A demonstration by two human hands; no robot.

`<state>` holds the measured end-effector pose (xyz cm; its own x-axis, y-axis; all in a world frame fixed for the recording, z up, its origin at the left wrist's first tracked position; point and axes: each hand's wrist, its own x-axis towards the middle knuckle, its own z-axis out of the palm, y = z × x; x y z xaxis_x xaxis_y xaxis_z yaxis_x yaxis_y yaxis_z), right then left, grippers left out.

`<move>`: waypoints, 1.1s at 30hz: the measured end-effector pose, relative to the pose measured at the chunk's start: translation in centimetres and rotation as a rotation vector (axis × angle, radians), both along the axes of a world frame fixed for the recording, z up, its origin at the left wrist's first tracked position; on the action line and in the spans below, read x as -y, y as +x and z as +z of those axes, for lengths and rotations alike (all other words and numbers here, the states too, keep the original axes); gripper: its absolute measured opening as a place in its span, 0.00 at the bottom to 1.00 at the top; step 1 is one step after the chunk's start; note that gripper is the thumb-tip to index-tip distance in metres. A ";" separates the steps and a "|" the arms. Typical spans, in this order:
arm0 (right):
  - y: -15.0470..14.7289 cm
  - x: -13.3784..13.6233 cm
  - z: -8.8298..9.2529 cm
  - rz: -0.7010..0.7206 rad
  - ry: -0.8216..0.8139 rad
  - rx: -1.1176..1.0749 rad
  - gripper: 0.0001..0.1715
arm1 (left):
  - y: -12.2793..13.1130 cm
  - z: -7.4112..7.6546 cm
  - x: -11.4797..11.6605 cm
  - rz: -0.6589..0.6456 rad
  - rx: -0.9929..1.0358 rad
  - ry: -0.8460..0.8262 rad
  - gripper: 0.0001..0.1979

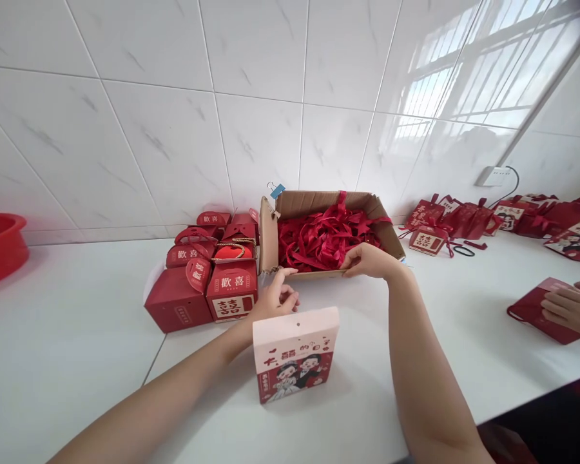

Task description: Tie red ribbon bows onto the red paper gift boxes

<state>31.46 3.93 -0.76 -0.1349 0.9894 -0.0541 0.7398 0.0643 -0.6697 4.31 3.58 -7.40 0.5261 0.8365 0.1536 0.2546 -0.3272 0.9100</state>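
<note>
A brown cardboard box (269,240) stands against the tiled wall, filled with tangled red ribbons (325,235). My right hand (367,260) reaches over the box's front edge, fingers closed on a ribbon. My left hand (276,298) hovers just before the box's front left corner, fingers loosely curled with the thumb and forefinger apart, holding nothing. A pink and red gift box (296,353) with a cartoon couple stands upright on the white counter in front of my hands.
Several assembled red gift boxes (207,270) are stacked left of the cardboard box. More red boxes and folded blanks (468,222) lie along the right wall. Another person's hand (568,308) rests on a red box at the right. A red basin (0,245) sits far left.
</note>
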 end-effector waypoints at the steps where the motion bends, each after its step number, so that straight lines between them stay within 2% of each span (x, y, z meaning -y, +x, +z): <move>1: 0.0 0.1 0.0 0.023 -0.021 0.015 0.06 | 0.1 -0.6 -0.2 0.005 -0.016 0.041 0.22; 4: -0.7 0.6 0.6 0.096 -0.091 0.104 0.06 | 0.3 -1.9 -0.2 0.052 0.007 0.057 0.14; 6: -2.0 1.1 1.4 0.117 -0.065 0.179 0.06 | 0.5 -2.7 0.1 0.084 0.049 0.046 0.11; 8: -3.9 1.3 2.4 0.133 0.054 0.195 0.08 | 0.6 -3.4 0.2 0.075 0.067 0.058 0.10; 11: -7.4 0.4 3.1 0.204 0.275 0.086 0.11 | 0.6 -4.3 -0.1 0.022 0.029 0.088 0.11; 14: -10.3 -1.6 2.2 0.179 0.540 -0.031 0.13 | 0.3 -4.8 -0.6 -0.020 -0.016 0.143 0.13; 16: -11.4 -2.9 1.0 0.159 0.620 -0.044 0.13 | 0.1 -5.0 -0.8 -0.058 -0.006 0.213 0.12; 21: -11.6 -4.3 -1.1 0.185 0.503 0.207 0.09 | -0.2 -5.4 -0.7 -0.088 0.038 0.259 0.11; 25: -11.6 -4.7 -1.8 0.084 0.409 0.451 0.18 | -0.3 -5.6 -0.5 -0.079 0.048 0.226 0.12; 27: -11.7 -4.9 -2.1 0.059 0.379 0.515 0.19 | -0.3 -5.7 -0.5 -0.077 0.042 0.226 0.13; 30: -11.9 -5.0 -2.5 0.130 0.417 0.518 0.13 | -0.3 -5.8 -0.4 -0.085 0.025 0.244 0.14; 33: -12.1 -5.0 -2.7 0.234 0.467 0.503 0.16 | -0.3 -5.8 -0.4 -0.089 0.015 0.265 0.14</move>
<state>19.38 8.96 -3.46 -0.4157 0.8728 0.2558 0.8832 0.4545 -0.1155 3.98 4.01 -13.23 0.5919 0.7165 0.3691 0.2009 -0.5747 0.7934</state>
